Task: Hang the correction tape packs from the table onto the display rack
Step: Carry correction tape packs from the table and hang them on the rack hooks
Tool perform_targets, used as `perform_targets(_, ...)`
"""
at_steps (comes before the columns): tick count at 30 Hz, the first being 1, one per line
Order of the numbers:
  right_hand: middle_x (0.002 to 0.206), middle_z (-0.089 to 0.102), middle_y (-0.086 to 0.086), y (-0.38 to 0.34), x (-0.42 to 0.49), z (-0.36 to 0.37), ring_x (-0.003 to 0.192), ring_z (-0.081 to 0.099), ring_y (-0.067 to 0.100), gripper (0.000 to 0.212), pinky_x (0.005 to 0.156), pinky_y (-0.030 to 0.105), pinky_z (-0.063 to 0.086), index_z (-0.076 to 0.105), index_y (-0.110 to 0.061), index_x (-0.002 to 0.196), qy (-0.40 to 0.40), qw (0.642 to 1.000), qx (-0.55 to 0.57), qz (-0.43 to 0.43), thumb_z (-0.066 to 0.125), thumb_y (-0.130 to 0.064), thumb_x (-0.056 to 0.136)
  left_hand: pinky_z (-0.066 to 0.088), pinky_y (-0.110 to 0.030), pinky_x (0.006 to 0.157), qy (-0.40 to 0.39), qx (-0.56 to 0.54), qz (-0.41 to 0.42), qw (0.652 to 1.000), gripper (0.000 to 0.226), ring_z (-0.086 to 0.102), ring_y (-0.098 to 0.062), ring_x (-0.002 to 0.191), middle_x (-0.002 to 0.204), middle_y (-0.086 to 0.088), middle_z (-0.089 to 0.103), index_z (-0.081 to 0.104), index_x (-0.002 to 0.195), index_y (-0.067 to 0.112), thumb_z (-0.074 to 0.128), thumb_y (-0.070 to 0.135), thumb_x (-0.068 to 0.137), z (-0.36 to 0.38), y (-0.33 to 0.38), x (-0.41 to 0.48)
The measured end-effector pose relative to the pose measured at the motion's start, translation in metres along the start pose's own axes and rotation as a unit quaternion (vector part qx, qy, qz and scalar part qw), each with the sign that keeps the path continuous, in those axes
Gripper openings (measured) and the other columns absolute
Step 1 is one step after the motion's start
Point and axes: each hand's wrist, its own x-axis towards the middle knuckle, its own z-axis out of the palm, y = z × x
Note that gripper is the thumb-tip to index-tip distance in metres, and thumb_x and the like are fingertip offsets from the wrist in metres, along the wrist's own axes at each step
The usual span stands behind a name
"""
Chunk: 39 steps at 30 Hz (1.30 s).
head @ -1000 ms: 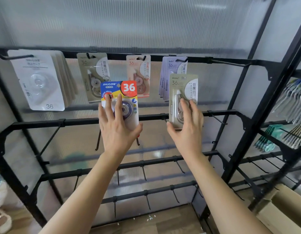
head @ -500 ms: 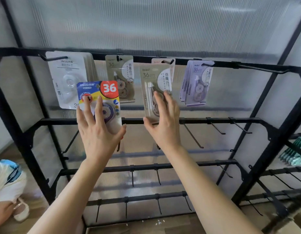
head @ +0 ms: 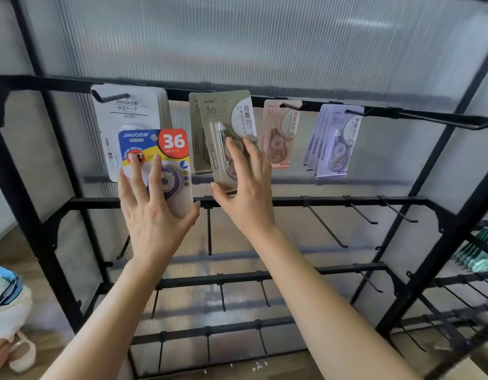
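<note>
Obs: khaki pack [head: 229, 138] is light, stiff card with a slick blister. My right hand [head: 248, 193] pinches its lower edge, thumb beneath, fingers on the blister. Its top sits at the top rail [head: 179, 92], over a matching hung pack [head: 194, 133]. The blue pack [head: 155, 160] has the same build; my left hand [head: 152, 215] grips it in front of the white packs [head: 127, 111]. Judgement: hold low, keep the hang-hole free.

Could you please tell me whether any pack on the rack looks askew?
The olive pack in the right hand is tilted, top leaning left, across the hanging olive pack behind. The left hand holds a blue-and-yellow pack, unhung, before the white packs.
</note>
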Motion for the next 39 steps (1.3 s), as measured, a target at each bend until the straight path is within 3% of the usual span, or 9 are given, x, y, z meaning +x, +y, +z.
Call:
perform_targets(6, 0.142, 0.040, 0.022, -0.008, 0.010, 0.006, 0.129, 0.037, 0.043, 0.069, 0.105, 0.054, 0.035, 0.045, -0.007, 0.138, -0.013, 1.000, -0.022, -0.009, 0.073, -0.023, 0.078, 0.014, -0.054, 0.114, 0.003, -0.008, 0.001, 1.000, 0.098, 0.008, -0.045, 0.142, 0.158, -0.019, 0.011, 0.021, 0.150, 0.015, 0.068, 0.045, 0.069, 0.000, -0.005, 0.005)
perform_targets(11, 0.142, 0.041, 0.021, -0.009, 0.005, 0.011, 0.129, 0.038, 0.043, 0.068, 0.104, 0.054, 0.036, 0.046, -0.008, 0.138, -0.011, 1.000, -0.029, -0.004, 0.073, -0.024, 0.077, 0.015, -0.057, 0.114, 0.004, 0.000, 0.004, 1.000, 0.103, 0.007, -0.047, 0.142, 0.158, -0.020, 0.010, 0.021, 0.150, 0.014, 0.082, 0.033, 0.069, 0.000, -0.012, 0.007)
perform_targets(16, 0.144, 0.039, 0.019, -0.002, 0.006, 0.019, 0.131, 0.035, 0.042, 0.067, 0.105, 0.055, 0.035, 0.046, -0.009, 0.138, -0.036, 0.999, -0.030, 0.020, 0.073, -0.024, 0.078, 0.014, -0.055, 0.114, 0.003, 0.000, 0.004, 1.000, 0.100, 0.007, -0.047, 0.142, 0.157, -0.020, 0.010, 0.021, 0.150, 0.014, 0.077, 0.039, 0.071, -0.001, -0.017, 0.009)
perform_targets(28, 0.155, 0.016, 0.013, 0.023, 0.041, 0.063, 0.138, 0.019, 0.037, 0.078, 0.102, 0.053, 0.041, 0.021, -0.021, 0.150, -0.141, 0.984, -0.100, 0.048, 0.065, -0.033, 0.087, 0.014, -0.057, 0.114, -0.006, 0.009, 0.011, 1.000, 0.104, 0.008, -0.047, 0.142, 0.157, -0.021, 0.012, 0.023, 0.149, 0.013, 0.083, 0.031, 0.067, 0.003, -0.019, 0.011)
perform_targets(32, 0.159, 0.005, 0.011, 0.029, 0.033, 0.057, 0.141, 0.014, 0.040, 0.074, 0.108, 0.056, 0.032, 0.015, -0.022, 0.152, -0.165, 0.980, -0.096, 0.048, 0.058, -0.030, 0.092, 0.014, -0.054, 0.115, -0.008, 0.003, 0.009, 1.000, 0.103, 0.009, -0.046, 0.142, 0.157, -0.020, 0.012, 0.024, 0.149, 0.013, 0.082, 0.033, 0.067, 0.005, -0.015, 0.011)
perform_targets(39, 0.156, 0.018, 0.013, 0.053, -0.003, 0.004, 0.143, 0.018, 0.034, 0.065, 0.114, 0.050, 0.023, 0.024, -0.019, 0.150, -0.132, 0.985, -0.087, 0.070, 0.055, -0.022, 0.093, 0.015, -0.054, 0.113, -0.035, -0.032, 0.016, 0.999, 0.096, 0.009, -0.046, 0.142, 0.158, -0.019, 0.011, 0.023, 0.150, 0.014, 0.064, 0.046, 0.069, 0.022, 0.023, -0.007)
